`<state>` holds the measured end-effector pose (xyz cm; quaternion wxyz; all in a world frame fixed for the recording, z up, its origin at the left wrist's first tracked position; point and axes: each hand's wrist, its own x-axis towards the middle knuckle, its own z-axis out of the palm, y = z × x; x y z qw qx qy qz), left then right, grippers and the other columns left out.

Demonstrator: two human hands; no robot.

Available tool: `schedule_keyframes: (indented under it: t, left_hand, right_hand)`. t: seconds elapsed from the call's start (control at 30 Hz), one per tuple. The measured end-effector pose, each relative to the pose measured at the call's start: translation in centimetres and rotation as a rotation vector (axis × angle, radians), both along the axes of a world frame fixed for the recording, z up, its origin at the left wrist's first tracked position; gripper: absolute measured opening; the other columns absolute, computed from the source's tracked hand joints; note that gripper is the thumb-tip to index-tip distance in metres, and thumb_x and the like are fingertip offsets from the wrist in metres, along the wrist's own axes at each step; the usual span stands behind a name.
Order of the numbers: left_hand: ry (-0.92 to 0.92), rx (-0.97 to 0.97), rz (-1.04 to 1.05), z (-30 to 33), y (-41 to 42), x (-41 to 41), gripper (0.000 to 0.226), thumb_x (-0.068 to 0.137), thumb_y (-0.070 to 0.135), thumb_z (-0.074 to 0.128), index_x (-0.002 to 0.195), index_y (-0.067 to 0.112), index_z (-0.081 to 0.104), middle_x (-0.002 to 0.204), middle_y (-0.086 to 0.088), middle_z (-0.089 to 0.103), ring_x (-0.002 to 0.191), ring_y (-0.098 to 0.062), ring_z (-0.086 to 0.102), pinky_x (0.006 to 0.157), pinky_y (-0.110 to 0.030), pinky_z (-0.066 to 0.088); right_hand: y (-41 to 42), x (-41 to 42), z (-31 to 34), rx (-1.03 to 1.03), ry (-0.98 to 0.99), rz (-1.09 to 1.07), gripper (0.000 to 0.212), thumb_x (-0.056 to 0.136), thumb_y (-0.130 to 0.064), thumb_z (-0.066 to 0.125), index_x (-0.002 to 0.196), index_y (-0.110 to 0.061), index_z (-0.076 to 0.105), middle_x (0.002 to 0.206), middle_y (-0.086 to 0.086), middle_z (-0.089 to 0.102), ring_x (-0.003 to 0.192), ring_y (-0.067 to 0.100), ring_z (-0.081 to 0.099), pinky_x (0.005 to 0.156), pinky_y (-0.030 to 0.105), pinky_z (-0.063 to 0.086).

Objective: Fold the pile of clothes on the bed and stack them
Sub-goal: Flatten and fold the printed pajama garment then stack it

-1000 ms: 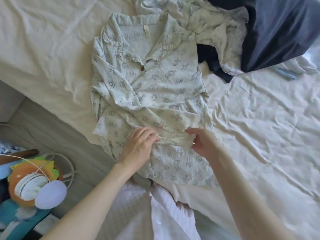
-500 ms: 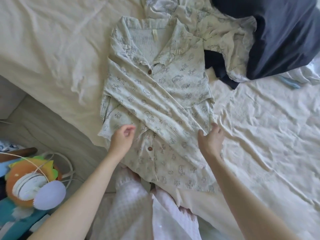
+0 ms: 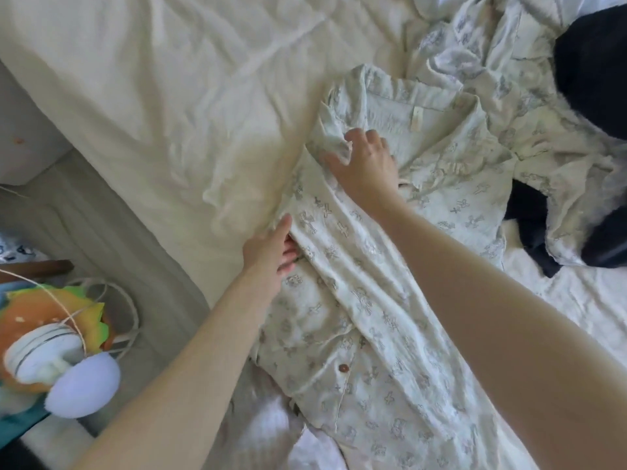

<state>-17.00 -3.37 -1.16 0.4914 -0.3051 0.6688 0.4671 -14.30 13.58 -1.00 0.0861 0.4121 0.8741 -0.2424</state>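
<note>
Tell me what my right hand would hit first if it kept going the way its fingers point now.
Probably the collar of the printed pajama shirt. The right hand already lies on the shirt's shoulder, fingers aimed up the bed; past the collar is bare cream sheet.
</note>
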Motion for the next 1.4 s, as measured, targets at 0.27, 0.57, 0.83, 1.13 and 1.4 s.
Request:
schedule_keyframes:
  t: [0.27, 0.57, 0.83, 1.13, 1.4]
  left_hand:
    - [-0.121, 0.164, 0.508, -1.1, -2.6, -1.0, 0.01, 0.093, 0.008, 0.05, 0.094, 0.005, 0.059, 0.093, -0.009, 0.068, 0.087, -0.02, 0.066, 0.078, -0.035, 0.052]
    - [-0.06, 0.062, 0.43, -1.9, -2.0, -2.8, 0.01, 0.092, 0.004, 0.044, 0.089, 0.006, 0.054, 0.078, -0.006, 0.058, 0.066, -0.016, 0.06, 0.054, -0.027, 0.053]
    - [0.119, 0.232, 0.014, -1.8, -3.6, -2.7, 0.026, 0.083, 0.003, 0.066, 0.1, 0.022, 0.06, 0.101, -0.014, 0.057, 0.083, -0.02, 0.065, 0.074, -0.041, 0.057]
    - [0.175, 0.114, 0.092, -2.5, -4.0, -4.1, 0.008, 0.09, 0.013, 0.061, 0.085, 0.008, 0.062, 0.082, -0.006, 0.068, 0.067, -0.012, 0.066, 0.054, -0.021, 0.053]
    - [0.341, 0.063, -0.257, -3.1, -4.9, -3.8, 0.025, 0.09, 0.028, 0.059, 0.088, 0.002, 0.062, 0.078, -0.007, 0.053, 0.074, -0.017, 0.048, 0.066, -0.027, 0.04]
  right_hand:
    - [2.3, -4.8, 0.2, -0.611, 0.337, -0.566, 0.015, 0.09, -0.01, 0.056, 0.077, -0.011, 0.064, 0.062, -0.003, 0.063, 0.057, 0.01, 0.058, 0.059, 0.026, 0.049]
    - [3.4, -5.2, -0.5, -0.892, 0.271, -0.948, 0.007, 0.088, -0.005, 0.051, 0.089, -0.007, 0.058, 0.08, 0.003, 0.057, 0.073, 0.016, 0.058, 0.072, 0.031, 0.052]
    - [2.3, -10.0, -1.1, -0.443, 0.166, -0.521, 0.04, 0.083, -0.01, 0.058, 0.048, -0.017, 0.04, 0.04, -0.006, 0.035, 0.041, 0.011, 0.033, 0.04, 0.022, 0.026]
    - [1.6, -11.4, -1.9, -0.729, 0.353, -0.595, 0.042, 0.088, -0.015, 0.063, 0.13, -0.016, 0.055, 0.096, -0.01, 0.058, 0.074, -0.001, 0.052, 0.051, 0.006, 0.041]
    - [-0.4, -8.1, -3.2, -0.464, 0.21, -0.468, 0.025, 0.093, -0.021, 0.056, 0.07, -0.018, 0.049, 0.058, -0.008, 0.046, 0.049, 0.005, 0.04, 0.044, 0.016, 0.034]
